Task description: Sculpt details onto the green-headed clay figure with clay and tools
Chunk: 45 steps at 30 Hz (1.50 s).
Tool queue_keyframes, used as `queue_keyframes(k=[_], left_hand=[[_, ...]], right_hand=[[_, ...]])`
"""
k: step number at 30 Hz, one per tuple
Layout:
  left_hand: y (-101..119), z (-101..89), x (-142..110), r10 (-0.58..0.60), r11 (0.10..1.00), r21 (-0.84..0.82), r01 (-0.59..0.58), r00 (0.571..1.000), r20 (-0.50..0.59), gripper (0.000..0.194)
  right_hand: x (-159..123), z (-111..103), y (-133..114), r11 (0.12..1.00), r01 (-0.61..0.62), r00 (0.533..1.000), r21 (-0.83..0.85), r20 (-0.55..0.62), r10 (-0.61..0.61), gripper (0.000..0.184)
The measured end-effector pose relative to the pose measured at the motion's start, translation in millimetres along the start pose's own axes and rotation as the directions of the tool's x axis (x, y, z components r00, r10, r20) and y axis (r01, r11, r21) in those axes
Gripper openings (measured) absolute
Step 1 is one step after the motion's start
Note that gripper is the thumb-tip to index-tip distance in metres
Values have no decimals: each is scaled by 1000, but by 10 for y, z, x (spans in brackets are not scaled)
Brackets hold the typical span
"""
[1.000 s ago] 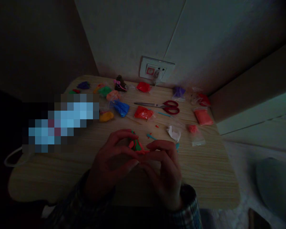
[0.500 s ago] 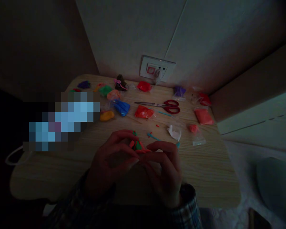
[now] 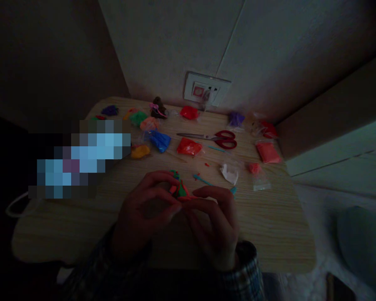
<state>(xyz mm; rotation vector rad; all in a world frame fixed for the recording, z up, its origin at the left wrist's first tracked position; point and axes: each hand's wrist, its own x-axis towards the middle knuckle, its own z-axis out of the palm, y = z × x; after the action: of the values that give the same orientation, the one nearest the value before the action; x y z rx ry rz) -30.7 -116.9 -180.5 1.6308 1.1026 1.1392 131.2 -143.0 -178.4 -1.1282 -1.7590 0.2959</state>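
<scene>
1. Risk, nearest: left hand and right hand crowd one small green and red-orange piece of soft, clay-like material; squeezing too hard could flatten it or smear its colours together.
2. Risk: the thin red-orange edge by the right fingertips looks easy to tear if the hands pull apart.
3. Risk, just beyond: lowering the right hand could knock the slim light-blue stick tool on the pale wood-grain table.
4. Risk, farther: the tiny red crumb could stick to the piece if the two touch. Metal scissors with dark red handles lie well apart, so low risk.
5. Left grip: thumb and fingers nearly closed, pinching the piece's left and near side; small gap only.
6. Right grip: thumb and fingertips bunched close, touching the near right edge; dim light, cannot tell if they pinch it.
7. Piece location: between both hands, centre of table, seemingly held just above the surface.
</scene>
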Motion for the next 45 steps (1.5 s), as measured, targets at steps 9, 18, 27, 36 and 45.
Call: queue_keyframes(k=[9, 18, 27, 36, 45], left_hand=[[-21, 3, 0, 40, 999, 20, -40, 999, -6, 16], [-5, 23, 12, 58, 997, 53, -57, 998, -19, 16], [3, 34, 13, 131, 982, 136, -128, 991, -7, 14], [42, 47, 17, 191, 964, 183, -192, 981, 21, 15], [50, 24, 22, 137, 978, 160, -137, 991, 13, 15]], right_hand=[[1, 7, 10, 1000, 9, 1000, -18, 1, -9, 21], [-7, 15, 15, 1000, 10, 1000, -23, 4, -10, 19], [-5, 36, 26, 999, 18, 1000, -47, 5, -18, 21], [0, 54, 34, 999, 16, 1000, -48, 14, -16, 17], [2, 43, 24, 999, -8, 1000, -47, -7, 8, 15]])
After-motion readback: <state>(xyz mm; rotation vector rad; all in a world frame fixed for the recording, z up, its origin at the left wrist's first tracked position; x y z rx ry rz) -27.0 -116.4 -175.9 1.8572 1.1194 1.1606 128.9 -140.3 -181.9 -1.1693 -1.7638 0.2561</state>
